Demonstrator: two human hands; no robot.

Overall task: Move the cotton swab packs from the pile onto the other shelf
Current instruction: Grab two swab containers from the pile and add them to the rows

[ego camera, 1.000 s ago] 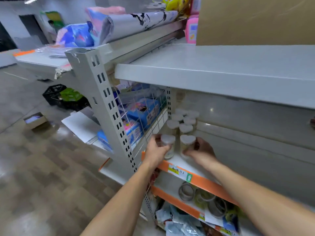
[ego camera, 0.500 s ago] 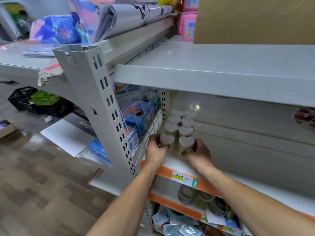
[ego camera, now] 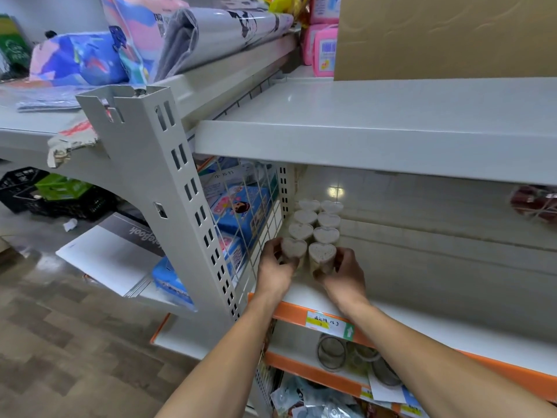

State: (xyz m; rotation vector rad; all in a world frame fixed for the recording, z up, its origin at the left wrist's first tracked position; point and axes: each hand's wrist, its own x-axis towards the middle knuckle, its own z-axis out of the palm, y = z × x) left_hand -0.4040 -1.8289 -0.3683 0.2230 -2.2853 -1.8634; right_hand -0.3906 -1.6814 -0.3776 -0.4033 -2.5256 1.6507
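The metal shelving (ego camera: pixel 141 164) fills the view, its bare top shelf (ego camera: pixel 376 128) running from 9 o'clock to 3 o'clock across the middle. At 12 o'clock a brown cardboard box (ego camera: pixel 446 34) stands on it, with pink packs (ego camera: pixel 324 49) just beside the box at 11 o'clock. Below it, at 5 o'clock, is the orange-edged shelf (ego camera: pixel 422 321) that receives the goods; a wire grid panel (ego camera: pixel 253 212) closes its 9 o'clock end, with blue boxes (ego camera: pixel 238 206) behind the mesh.

Against that grid panel stand the cotton swab packs (ego camera: pixel 316 224), heart-lidded clear tubs set in two tidy columns that run from the shelf's front toward its back wall. I count eight: four in each column. They are probably lined up tight to the corner so the row stays straight and the rest of the shelf stays free for more stock.

The front two tubs are being set down. The left hand (ego camera: pixel 275 267) is curled round the front left pack (ego camera: pixel 294 248), fingers wrapping its 9 o'clock side, likely nudging it against the tub behind. The right hand (ego camera: pixel 343 273) cups the front right pack (ego camera: pixel 322 254) from its 3 o'clock side, thumb and fingers pinching the clear wall. Both tubs look upright and touching the shelf, though the bases are hidden by the hands. The pile they came from is not in view.
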